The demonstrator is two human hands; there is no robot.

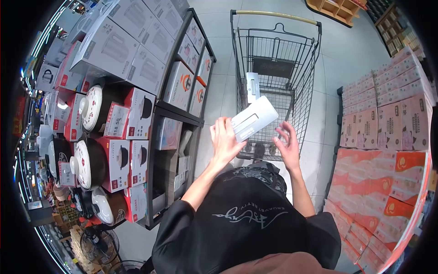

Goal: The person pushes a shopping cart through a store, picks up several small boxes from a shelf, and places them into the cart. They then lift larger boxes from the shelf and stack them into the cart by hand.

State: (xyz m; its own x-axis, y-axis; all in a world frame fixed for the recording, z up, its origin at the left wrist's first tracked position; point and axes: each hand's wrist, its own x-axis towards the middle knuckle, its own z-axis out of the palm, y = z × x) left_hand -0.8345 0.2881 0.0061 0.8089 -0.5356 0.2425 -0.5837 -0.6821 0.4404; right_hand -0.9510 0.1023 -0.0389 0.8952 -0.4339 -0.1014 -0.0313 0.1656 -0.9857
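Observation:
My left hand (223, 140) grips the lower left end of a white box-like object (261, 116), which has a dark slot-like line and a grey marking on its face. I cannot make out its exact kind. It is tilted over the wire shopping cart (305, 96). My right hand (288, 147) is just right of it, fingers apart and holding nothing. A similar white object (252, 81) with a dark line shows beyond the held one, within the cart's outline; its lower part is hidden.
Left of me, a dark shelf (180, 113) carries boxed kettles (116, 48) and lidded pots (91, 164). On the right stand stacked pink packs (388, 123) and orange-pink packs (365, 182). A wooden display (335, 9) is at the far end of the tiled floor (214, 45).

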